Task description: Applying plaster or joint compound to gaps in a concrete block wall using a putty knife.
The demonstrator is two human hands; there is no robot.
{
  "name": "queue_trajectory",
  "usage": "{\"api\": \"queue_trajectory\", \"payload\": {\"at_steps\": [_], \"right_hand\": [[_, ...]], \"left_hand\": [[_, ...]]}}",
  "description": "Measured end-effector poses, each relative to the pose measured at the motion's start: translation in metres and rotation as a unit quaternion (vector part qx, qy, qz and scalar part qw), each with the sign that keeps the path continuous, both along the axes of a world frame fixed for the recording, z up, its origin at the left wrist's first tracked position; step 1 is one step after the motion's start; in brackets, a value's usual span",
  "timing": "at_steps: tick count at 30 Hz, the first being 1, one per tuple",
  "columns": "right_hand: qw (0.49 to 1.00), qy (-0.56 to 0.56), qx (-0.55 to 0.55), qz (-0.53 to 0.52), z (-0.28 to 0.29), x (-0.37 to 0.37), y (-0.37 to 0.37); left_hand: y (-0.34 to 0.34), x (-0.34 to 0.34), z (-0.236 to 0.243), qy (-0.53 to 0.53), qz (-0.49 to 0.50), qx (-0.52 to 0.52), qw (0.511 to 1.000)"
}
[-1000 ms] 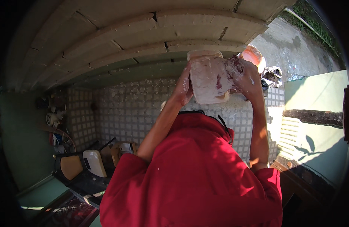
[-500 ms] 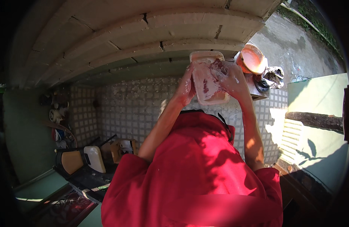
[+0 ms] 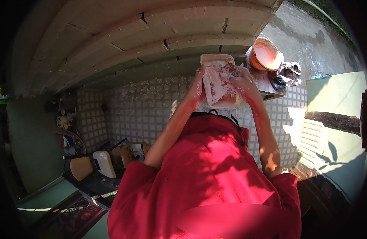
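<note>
Fingers point(image 3: 200, 72) of left hand point(image 3: 196, 88) clasped a pale tray point(image 3: 217, 55); right hand point(image 3: 245, 85), hold unclear, curled over paste point(image 3: 217, 84) whose slickness risked slippage.

This looks like a home's porch, partly under renovation: a rough block wall point(image 3: 199, 28) and a tiled floor point(image 3: 143, 115) with pale spatters, a chair point(image 3: 81, 167) and a box point(image 3: 127, 156) aside, while sunlit concrete point(image 3: 299, 34) and greenery point(image 3: 338, 12) lie just beyond.
</note>
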State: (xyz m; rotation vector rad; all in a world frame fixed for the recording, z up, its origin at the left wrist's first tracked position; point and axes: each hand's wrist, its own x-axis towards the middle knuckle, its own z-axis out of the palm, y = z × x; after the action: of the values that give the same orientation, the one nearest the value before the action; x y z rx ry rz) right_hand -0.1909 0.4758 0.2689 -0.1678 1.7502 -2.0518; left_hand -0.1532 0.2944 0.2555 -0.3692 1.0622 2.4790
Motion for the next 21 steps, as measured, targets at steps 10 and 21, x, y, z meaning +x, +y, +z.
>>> {"api": "queue_trajectory", "payload": {"at_steps": [10, 21], "right_hand": [[0.924, 0.238, 0.298, -0.01, 0.056, 0.02, 0.005], [0.891, 0.347, 0.273, -0.107, 0.074, 0.038, 0.011]], "left_hand": [[0.01, 0.003, 0.003, -0.018, 0.026, 0.023, 0.999], [0.013, -0.006, 0.005, 0.024, 0.039, 0.073, 0.996]]}}
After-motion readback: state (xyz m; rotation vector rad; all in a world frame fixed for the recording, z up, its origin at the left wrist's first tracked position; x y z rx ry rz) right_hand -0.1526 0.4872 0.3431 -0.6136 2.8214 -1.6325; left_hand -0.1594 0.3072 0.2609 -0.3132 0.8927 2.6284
